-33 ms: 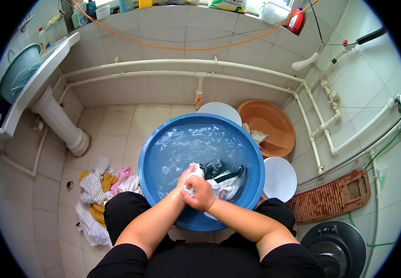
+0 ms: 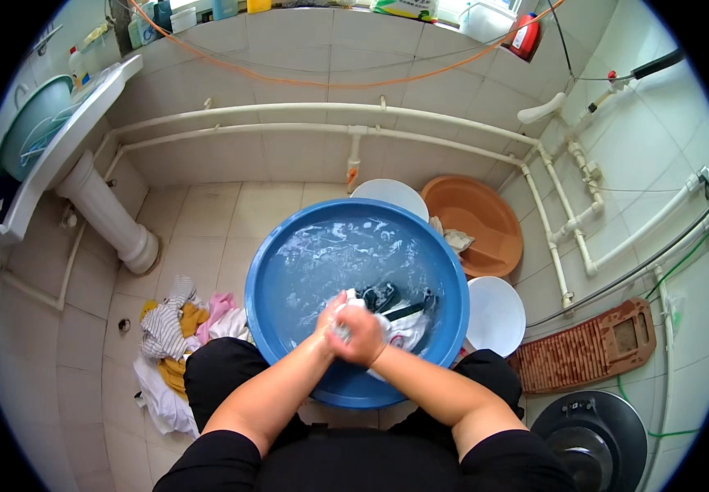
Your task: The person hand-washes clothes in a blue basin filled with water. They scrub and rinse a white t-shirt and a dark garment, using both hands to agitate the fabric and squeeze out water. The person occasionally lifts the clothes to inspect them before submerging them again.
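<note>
A big blue basin (image 2: 256, 271) of cloudy, sudsy water stands between my knees. In its near right part lies a wet white garment with dark green or black parts (image 2: 408, 324). My left hand (image 2: 328, 322) is closed on a bunched white piece of it. Pressed against that same bunch is my right hand (image 2: 360, 334), its fingers curled and blurred by motion. The two hands meet just above the water, and the rest of the garment trails to the right, partly under the surface.
Left of the basin lies a heap of clothes (image 2: 170, 336). White basins (image 2: 495, 316) and a brown basin (image 2: 485, 217) stand right and behind. A brown washboard (image 2: 584, 348) leans at the right, near a dark round-lidded object (image 2: 592, 435). Pipes (image 2: 289, 129) line the wall; a pedestal sink (image 2: 108, 213) stands left.
My right hand has shifted slightly over the bunched cloth and is now blurred. The garment's right part has moved a little in the water.
</note>
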`<state>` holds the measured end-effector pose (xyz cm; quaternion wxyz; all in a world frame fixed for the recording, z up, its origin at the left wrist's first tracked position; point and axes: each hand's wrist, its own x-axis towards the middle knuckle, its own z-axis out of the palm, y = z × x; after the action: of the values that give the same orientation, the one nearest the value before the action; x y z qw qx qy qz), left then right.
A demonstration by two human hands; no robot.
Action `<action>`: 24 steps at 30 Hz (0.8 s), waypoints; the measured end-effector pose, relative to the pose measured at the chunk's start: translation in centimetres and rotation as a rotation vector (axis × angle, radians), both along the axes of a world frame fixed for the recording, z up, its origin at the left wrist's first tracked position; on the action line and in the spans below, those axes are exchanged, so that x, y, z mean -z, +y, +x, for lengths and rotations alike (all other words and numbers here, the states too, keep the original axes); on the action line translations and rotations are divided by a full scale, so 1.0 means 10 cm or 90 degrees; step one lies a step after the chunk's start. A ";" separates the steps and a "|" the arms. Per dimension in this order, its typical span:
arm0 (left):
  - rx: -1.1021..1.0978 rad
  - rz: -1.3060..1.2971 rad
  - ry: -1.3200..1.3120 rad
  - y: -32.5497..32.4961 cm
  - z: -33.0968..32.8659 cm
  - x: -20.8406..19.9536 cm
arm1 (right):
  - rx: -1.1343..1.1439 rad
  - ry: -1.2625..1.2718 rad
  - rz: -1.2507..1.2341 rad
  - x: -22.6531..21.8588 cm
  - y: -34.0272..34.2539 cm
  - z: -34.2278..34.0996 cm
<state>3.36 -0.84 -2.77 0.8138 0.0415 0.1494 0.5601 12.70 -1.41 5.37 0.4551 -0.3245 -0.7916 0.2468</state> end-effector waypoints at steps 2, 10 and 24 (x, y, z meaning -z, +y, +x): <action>-0.043 -0.157 0.189 -0.04 0.16 -0.47 | 0.161 0.013 -0.124 0.27 0.31 0.15; 0.001 0.050 0.300 -0.14 -0.10 -0.11 | -0.007 -0.028 -0.075 0.00 -0.21 -0.09; -0.053 -0.219 0.214 0.05 0.01 -0.37 | 0.121 -0.031 -0.078 0.37 0.35 0.07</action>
<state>3.46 -0.37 0.90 0.7487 -0.0114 0.3774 0.5449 13.38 2.10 1.65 0.4363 -0.4316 -0.7514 0.2423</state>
